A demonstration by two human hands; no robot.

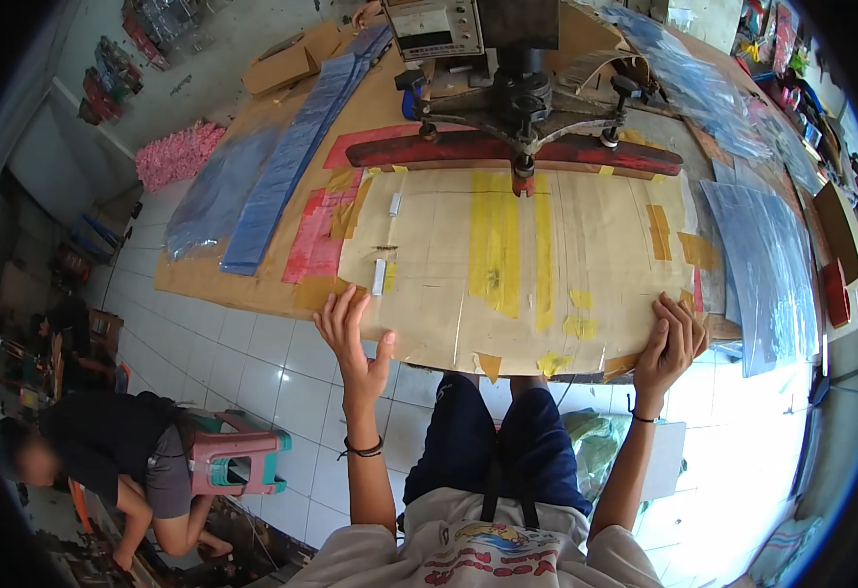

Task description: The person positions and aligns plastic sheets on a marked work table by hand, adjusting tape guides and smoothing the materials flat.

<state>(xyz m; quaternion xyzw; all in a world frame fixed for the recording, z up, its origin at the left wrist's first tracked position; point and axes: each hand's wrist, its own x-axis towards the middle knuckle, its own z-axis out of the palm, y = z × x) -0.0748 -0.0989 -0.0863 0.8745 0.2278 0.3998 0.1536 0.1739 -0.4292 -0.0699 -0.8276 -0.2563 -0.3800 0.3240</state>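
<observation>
A tan board or sheet [429, 250] patched with yellow and brown tape lies at the table's near edge, in front of me. My left hand [353, 338] rests at its near left corner, fingers stretched out and thumb apart. At the near right corner lies my right hand [672, 338], fingers extended over the edge and slightly bent. A thin clear layer may cover the board; I cannot tell. Two small white strips stick to the board's left part, one white strip [379, 277] close to my left fingers. Along the board's far side runs a long red bar [390, 154] under a black metal press [524, 113].
Blue-tinted plastic sheets [287, 167] lie on the left of the wooden table [189, 275], and more clear sheets [764, 265] hang over its right side. A control box [436, 27] stands behind the press. Another person [120, 451] bends near stacked stools [238, 456] at lower left.
</observation>
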